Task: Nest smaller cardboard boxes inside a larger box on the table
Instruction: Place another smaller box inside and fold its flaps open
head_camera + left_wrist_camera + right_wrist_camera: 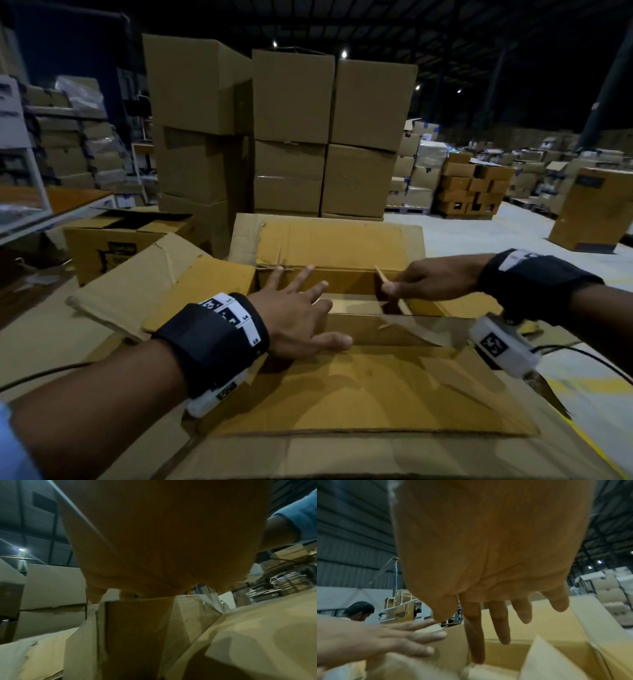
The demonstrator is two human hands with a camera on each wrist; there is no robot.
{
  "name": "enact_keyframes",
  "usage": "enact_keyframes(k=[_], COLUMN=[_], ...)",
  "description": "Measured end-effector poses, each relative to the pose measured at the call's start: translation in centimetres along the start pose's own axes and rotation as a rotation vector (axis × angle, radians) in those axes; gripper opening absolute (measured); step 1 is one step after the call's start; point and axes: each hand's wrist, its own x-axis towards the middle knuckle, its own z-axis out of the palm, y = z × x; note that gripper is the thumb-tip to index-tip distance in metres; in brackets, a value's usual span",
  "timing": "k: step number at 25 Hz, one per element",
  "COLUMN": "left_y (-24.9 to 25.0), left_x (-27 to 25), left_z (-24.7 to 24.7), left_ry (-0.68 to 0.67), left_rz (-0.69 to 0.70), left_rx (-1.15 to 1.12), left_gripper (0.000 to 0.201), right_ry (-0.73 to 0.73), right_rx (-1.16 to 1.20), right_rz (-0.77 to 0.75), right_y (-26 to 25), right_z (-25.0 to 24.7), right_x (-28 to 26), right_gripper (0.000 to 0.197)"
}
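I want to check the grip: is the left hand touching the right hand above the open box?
Apart. The head view shows the left hand spread over the open box, while the right hand is across the opening, with bare cardboard between them.

text: none legible | wristband tags (236, 317): black-white marker patterns only | side box (113, 253): dark print, unreadable

Close underside of left hand (163, 540) filling upper frame, fingertips (94, 595) reaching past upright cardboard box flap (133, 628). Stacked cardboard boxes (51, 588) at left, blue sleeve (298, 516) upper right.
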Motion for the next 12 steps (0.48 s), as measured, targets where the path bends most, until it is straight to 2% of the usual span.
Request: enact_keyframes(k=[4,8,12], left_y=[0.4,0.3,-0.1], left_x=[-0.6,-0.6,-0.2], left_z=[0.2,0.7,1.4], left_ry=[-0.022,0.006,0.032], left_rz=[-0.020,-0.001,0.007], left_rx=[-0.071,-0.080,-0.080], left_gripper=[0.090,0.091,0.095], right_ry=[0.076,-0.012,-0.107], right_rx=[-0.203,-0.300,-0.297], right_rz=[-0.045,-0.138,-0.245], right_y=[-2.0,-4.3,-5.3], right_z=[-1.9,-1.5,-1.0], right_x=[2.5,5.8,8.7], right_gripper=[0.048,0.034,0.034])
